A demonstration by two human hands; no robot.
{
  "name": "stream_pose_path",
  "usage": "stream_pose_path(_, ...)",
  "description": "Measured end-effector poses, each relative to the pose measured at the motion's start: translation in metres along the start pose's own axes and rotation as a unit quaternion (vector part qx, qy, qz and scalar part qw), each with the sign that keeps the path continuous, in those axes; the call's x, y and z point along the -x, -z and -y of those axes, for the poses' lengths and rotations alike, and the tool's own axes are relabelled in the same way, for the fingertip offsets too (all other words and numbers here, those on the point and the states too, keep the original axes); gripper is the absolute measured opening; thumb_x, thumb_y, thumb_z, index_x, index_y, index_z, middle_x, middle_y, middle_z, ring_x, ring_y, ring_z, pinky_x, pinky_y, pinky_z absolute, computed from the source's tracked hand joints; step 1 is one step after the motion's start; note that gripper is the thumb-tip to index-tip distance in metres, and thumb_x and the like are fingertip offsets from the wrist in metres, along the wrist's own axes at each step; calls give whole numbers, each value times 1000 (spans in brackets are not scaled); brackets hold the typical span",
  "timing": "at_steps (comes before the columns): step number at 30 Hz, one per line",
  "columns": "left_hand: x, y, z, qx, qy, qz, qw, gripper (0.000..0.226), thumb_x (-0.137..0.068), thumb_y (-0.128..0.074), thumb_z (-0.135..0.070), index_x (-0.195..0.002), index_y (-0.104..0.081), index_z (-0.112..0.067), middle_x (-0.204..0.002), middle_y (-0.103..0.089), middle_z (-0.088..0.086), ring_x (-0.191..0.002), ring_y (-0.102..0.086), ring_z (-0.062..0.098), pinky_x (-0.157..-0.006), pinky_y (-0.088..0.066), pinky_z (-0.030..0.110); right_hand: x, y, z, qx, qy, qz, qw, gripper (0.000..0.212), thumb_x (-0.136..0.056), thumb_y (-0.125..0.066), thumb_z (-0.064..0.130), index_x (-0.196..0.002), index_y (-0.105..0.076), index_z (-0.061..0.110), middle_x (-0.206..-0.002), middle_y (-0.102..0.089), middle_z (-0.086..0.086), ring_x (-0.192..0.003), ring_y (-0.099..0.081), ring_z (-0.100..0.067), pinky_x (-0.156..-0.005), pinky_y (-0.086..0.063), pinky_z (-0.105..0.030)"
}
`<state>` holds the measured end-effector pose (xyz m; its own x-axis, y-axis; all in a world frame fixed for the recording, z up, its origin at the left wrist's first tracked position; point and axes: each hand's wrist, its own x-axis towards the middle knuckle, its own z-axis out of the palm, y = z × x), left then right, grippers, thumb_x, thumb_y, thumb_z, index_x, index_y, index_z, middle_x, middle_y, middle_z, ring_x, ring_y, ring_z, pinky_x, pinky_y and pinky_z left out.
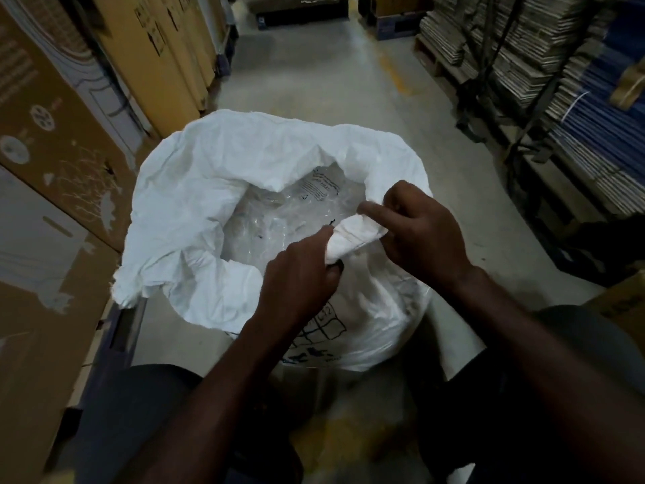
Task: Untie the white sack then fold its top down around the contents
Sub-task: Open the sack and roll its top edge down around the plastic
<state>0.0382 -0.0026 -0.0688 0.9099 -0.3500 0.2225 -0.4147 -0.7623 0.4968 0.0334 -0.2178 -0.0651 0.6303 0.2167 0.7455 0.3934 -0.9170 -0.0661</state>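
White sack [209, 176] untied, mouth open; left hand [296, 274] and right hand [422, 232] grip near rim, fold-down barely begun.

Sack [216, 190] between left boxes [52, 162] and, seemingly, right cardboard stacks [544, 64].

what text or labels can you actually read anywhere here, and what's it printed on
"C12": handwritten in a drawn grid on the white sack, near side; reading uncertain.
Printed block on the clear plastic bags inside the sack: too small to read.
Black handling symbols on the tall cardboard box: pictograms, blurred.
Graphics on the near cardboard box: no legible words.
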Motion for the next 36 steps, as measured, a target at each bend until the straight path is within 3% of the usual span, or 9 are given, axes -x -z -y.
stream_pose_path(4,1,-4,3,-55,-29,-79,995,40,-99,-54,-12,-133,-59,-33,-108,-71,-9,-91,-71,22,-69,-52,37,-3,-1,7,-26,-52,100,993,41,-82,-77,13,-121,-70,26,-107,-54,-2,-87,-51,-17,-56,-47,-32)
stream_pose_path(6,1,-6,5,-65,-45,-76,994,51,-98,-55,-7,-143,-58,-32,-111,-71,-6,-93,-72,25,-69,-57,42,-6,-1,6,3,-31,163,986,63,-74,-82,24,-133,-63,36,-144,-46,-4,-125,-48,-26,-91,-50,-45)
stream_pose_path(8,3,-11,5,-85,-84,-60,991,55,-94,-58,-2,-142,-60,-29,-107,-69,-5,-92,-68,26,-63,-51,39,-8,-1,1,59,19,235,970,76,-73,-81,34,-143,-55,46,-174,-15,-1,-159,-15,-34,-118,-24,-65)
stream_pose_path(10,4,-16,5,-118,-118,-45,985,53,-90,-62,1,-134,-63,-28,-95,-63,-4,-85,-63,25,-58,-39,33,-9,-4,-6,57,53,295,952,63,-76,-78,44,-137,-60,48,-176,-10,7,-164,1,-29,-120,-4,-76)
stream_pose_path(13,-3,-15,8,-132,-128,-43,982,51,-85,-62,3,-127,-63,-26,-89,-58,-2,-80,-59,26,-53,-44,35,-9,-8,-20,62,45,324,943,37,-79,-66,60,-110,-67,41,-138,-61,16,-153,-37,-18,-119,1,-78)
stream_pose_path(16,-13,-14,9,-132,-126,-49,982,52,-83,-61,4,-124,-64,-28,-91,-61,-3,-83,-59,25,-55,-52,40,-8,-6,-41,85,49,312,945,42,-77,-58,72,-98,-67,36,-86,-65,13,-114,-64,-14,-125,1,-70)
stream_pose_path(22,-38,-18,5,-103,-139,-90,981,48,-84,-62,3,-119,-66,-29,-88,-62,-5,-79,-60,24,-55,-49,37,-20,29,-94,131,103,325,931,40,-85,-42,57,-82,-64,24,-73,-70,-4,-81,-70,-31,-99,-46,-44)
stream_pose_path(30,-103,-23,-20,-79,-170,-132,973,44,-79,-57,5,-112,-70,-21,-80,-59,5,-73,-58,34,-62,-48,45,2,52,-80,139,-69,296,943,43,-92,-38,50,-67,-54,19,-64,-64,-9,-72,-68,-36,-77,-52,-41)
stream_pose_path(36,-121,-11,-21,-86,-240,-177,951,28,-76,-64,3,-98,-66,-15,-75,-55,8,-72,-57,37,-62,-44,49,20,72,8,158,-226,238,931,30,-85,-65,43,-71,-62,17,-61,-64,-8,-68,-64,-37,-63,-30,-31)
